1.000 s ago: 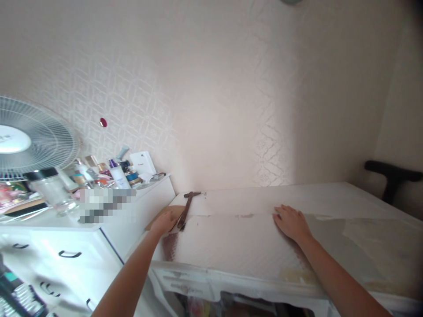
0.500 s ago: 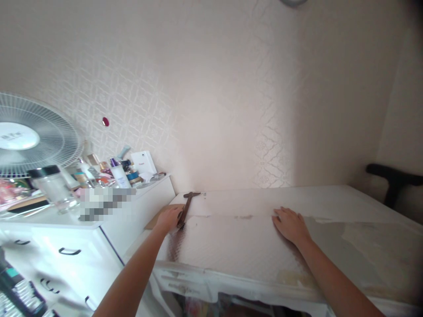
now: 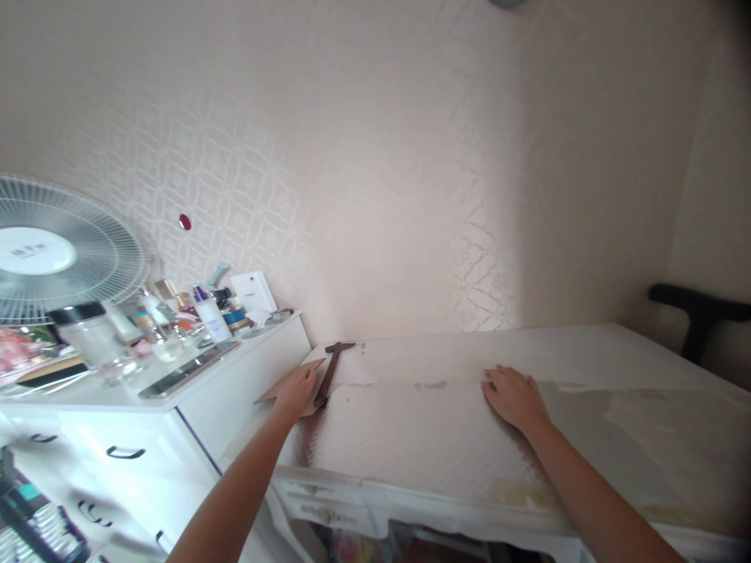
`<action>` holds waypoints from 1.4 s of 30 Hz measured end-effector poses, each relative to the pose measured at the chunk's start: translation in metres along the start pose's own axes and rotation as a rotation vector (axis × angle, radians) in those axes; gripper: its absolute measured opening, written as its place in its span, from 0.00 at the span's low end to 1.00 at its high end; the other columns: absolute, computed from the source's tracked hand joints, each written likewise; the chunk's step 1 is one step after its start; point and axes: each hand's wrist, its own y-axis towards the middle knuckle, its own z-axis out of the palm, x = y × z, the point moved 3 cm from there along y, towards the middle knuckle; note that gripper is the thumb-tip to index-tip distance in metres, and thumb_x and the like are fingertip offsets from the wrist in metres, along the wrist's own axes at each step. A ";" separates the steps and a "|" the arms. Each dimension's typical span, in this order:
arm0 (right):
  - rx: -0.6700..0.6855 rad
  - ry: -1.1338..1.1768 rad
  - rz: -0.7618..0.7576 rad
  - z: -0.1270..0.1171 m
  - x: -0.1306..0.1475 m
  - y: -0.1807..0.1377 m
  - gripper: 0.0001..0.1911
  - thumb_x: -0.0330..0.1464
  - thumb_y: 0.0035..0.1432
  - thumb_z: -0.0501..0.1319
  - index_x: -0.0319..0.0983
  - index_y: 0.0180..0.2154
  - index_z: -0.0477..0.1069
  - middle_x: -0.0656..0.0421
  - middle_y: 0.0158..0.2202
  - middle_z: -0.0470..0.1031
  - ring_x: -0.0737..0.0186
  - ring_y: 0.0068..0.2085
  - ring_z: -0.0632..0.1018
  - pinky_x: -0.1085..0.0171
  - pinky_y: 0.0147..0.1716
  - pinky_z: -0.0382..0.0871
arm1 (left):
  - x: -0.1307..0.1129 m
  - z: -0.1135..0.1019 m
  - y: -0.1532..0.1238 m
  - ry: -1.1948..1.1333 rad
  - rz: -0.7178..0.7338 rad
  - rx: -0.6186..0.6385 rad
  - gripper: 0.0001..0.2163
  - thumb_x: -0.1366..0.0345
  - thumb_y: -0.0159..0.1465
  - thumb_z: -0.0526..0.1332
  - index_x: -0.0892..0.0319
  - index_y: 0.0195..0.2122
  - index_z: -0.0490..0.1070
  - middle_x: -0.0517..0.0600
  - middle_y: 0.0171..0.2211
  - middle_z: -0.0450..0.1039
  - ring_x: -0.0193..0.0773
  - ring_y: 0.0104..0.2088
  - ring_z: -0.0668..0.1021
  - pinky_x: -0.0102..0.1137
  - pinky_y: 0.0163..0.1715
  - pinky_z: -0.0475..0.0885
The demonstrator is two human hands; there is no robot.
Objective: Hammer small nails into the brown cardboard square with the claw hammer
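My left hand [image 3: 296,393] is closed on a thin brown piece of cardboard [image 3: 271,392] at the left end of the white table [image 3: 411,434]. The cardboard is tilted, its far edge raised, and my hand covers part of it. Just right of those fingers lies a hammer [image 3: 331,374] with a brown handle, its head toward the wall; my hand is not gripping it. My right hand [image 3: 516,397] rests flat on the tabletop, fingers extended, on a silvery textured covering beside its torn edge.
On the left, a white drawer cabinet [image 3: 141,438] adjoins the table and holds a clear jar [image 3: 97,340], a phone [image 3: 191,369] and several bottles. A fan [image 3: 76,250] stands behind them. A black armrest [image 3: 698,309] shows at the far right.
My left hand has moved slightly left, away from the hammer. The cardboard has gone from lying flat to tilted up. My right hand stays in place.
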 end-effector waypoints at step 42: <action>-0.023 0.094 0.033 -0.002 0.000 0.001 0.25 0.37 0.63 0.44 0.39 0.57 0.66 0.52 0.60 0.66 0.52 0.60 0.63 0.47 0.58 0.51 | -0.214 -0.024 0.032 -0.419 0.392 -0.029 0.27 0.51 0.69 0.40 0.64 0.60 0.58 0.62 0.64 0.55 0.49 0.63 0.60 0.45 0.60 0.56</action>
